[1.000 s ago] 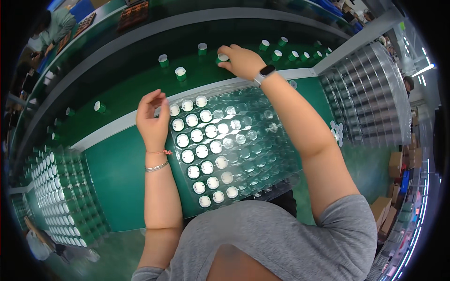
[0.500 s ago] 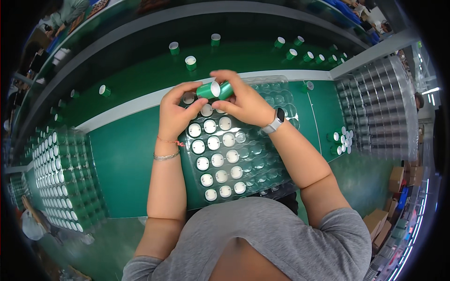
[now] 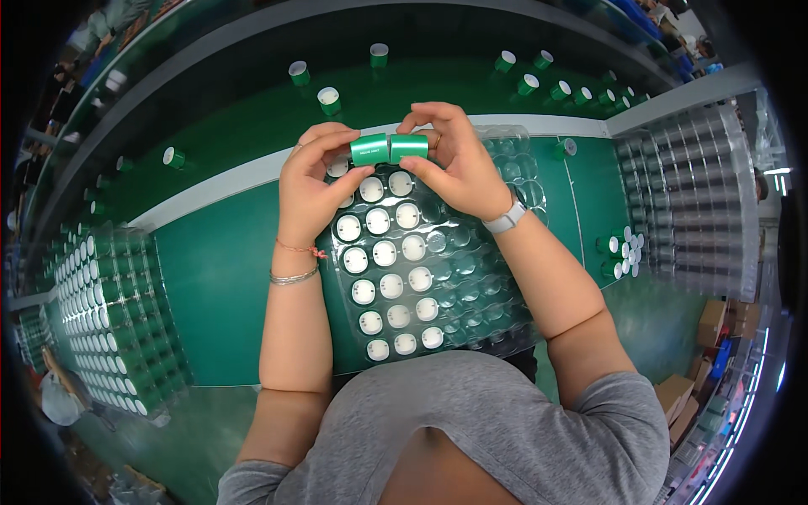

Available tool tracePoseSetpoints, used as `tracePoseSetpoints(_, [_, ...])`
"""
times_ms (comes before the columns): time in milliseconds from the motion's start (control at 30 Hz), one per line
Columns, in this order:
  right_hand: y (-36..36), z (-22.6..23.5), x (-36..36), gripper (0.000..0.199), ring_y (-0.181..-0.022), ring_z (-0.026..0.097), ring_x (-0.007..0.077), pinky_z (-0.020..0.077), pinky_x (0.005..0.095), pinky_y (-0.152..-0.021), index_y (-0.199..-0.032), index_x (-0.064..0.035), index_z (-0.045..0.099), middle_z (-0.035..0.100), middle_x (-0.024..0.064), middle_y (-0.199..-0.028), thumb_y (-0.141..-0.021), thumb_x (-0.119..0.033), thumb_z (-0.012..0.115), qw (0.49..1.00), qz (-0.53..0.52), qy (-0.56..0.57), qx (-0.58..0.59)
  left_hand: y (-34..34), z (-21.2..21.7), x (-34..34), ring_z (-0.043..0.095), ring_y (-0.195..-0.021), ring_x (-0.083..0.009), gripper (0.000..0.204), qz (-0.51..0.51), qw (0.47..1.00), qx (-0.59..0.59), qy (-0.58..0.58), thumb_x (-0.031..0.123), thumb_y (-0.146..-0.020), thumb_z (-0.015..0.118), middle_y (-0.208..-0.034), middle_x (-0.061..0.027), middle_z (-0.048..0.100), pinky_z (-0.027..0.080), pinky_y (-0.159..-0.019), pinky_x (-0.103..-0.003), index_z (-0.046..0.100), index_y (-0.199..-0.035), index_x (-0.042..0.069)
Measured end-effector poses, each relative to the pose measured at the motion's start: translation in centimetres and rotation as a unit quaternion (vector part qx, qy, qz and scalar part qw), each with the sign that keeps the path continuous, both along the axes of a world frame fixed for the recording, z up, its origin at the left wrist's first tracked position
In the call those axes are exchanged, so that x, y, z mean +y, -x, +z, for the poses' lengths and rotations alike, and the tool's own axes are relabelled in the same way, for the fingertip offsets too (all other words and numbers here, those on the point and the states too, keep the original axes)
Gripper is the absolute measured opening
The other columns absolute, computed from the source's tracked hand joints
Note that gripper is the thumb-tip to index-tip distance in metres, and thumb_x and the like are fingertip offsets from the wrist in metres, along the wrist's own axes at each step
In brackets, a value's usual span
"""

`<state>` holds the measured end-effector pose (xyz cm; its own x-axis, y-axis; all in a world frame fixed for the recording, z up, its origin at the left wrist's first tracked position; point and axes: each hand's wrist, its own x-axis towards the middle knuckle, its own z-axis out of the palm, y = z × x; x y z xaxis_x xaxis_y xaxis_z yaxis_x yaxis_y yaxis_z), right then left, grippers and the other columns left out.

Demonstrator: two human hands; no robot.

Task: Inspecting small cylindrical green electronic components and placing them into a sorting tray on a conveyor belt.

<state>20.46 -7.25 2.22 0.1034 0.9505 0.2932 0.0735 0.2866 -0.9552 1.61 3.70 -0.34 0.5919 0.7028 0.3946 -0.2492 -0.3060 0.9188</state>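
My left hand (image 3: 313, 183) pinches a shiny green cylinder (image 3: 369, 150) between thumb and fingers. A second green cylinder (image 3: 410, 148) is gripped by my right hand (image 3: 461, 175), lying nearly end to end with the first; whether they touch is hard to tell. Both are held sideways over the far end of a clear plastic tray (image 3: 481, 290) with round pockets. Its left columns hold several upright cylinders with white tops (image 3: 384, 252). The pockets on the right side show no white tops. My hands partly cover the tray's far rows.
Beyond a pale rail (image 3: 227, 190), several green cylinders (image 3: 328, 101) stand on a dark green surface. A stack of filled trays (image 3: 114, 316) is at the left, stacked clear trays (image 3: 690, 198) at the right. A cluster of loose cylinders (image 3: 625, 252) stands near the right edge.
The two cylinders have turned from an angle into line with each other, so the left one's white end no longer shows. Both hands have shifted slightly. Cylinders beyond the rail appear a little displaced.
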Motion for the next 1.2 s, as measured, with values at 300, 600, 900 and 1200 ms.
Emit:
tracePoseSetpoints(300, [-0.8, 0.1, 0.3, 0.036, -0.113, 0.060, 0.0213, 0.0531, 0.0328, -0.096, -0.115, 0.0024, 0.057, 0.052, 0.0111, -0.126, -0.082, 0.011, 0.067, 0.999, 0.018, 0.034, -0.015, 0.0, 0.0, 0.2, 0.061, -0.109, -0.0215, 0.044, -0.008, 1.000, 0.008, -0.004, -0.011, -0.072, 0.076, -0.121, -0.0116, 0.058, 0.053, -0.096, -0.032, 0.065, -0.114, -0.002])
tracePoseSetpoints(600, [-0.8, 0.1, 0.2, 0.037, -0.110, 0.061, 0.0196, 0.0532, 0.0309, -0.093, -0.117, 0.0020, 0.055, 0.052, 0.0104, -0.124, -0.083, 0.011, 0.066, 0.999, 0.018, 0.042, -0.010, 0.0, 0.1, 0.1, 0.063, -0.106, -0.0212, 0.044, -0.007, 1.000, 0.013, -0.007, -0.009, -0.072, 0.077, -0.119, -0.0114, 0.059, 0.054, -0.093, -0.031, 0.066, -0.114, -0.002])
tracePoseSetpoints(900, [-1.0, 0.7, 0.1, 0.034, -0.104, 0.063, 0.0157, 0.0530, 0.0272, -0.086, -0.117, 0.0008, 0.056, 0.061, 0.0085, -0.114, -0.086, 0.001, 0.068, 0.994, 0.001, 0.083, -0.064, 0.1, 0.3, -0.2, 0.065, -0.101, -0.0199, 0.046, 0.004, 0.999, 0.036, -0.010, -0.006, -0.070, 0.080, -0.117, -0.0102, 0.061, 0.054, -0.091, -0.031, 0.067, -0.114, -0.001])
tracePoseSetpoints(1200, [-0.1, 0.9, 0.4, 0.022, -0.054, 0.051, 0.0043, 0.0387, 0.0185, -0.050, -0.093, -0.0033, 0.053, 0.064, 0.0058, -0.073, -0.099, -0.024, 0.057, 0.984, -0.022, 0.176, -0.013, -0.7, 0.2, -1.4, 0.065, -0.076, -0.0091, 0.018, 0.042, 0.995, 0.041, 0.085, 0.009, -0.090, 0.069, -0.086, -0.0049, 0.069, 0.051, -0.067, -0.021, 0.067, -0.101, -0.005])
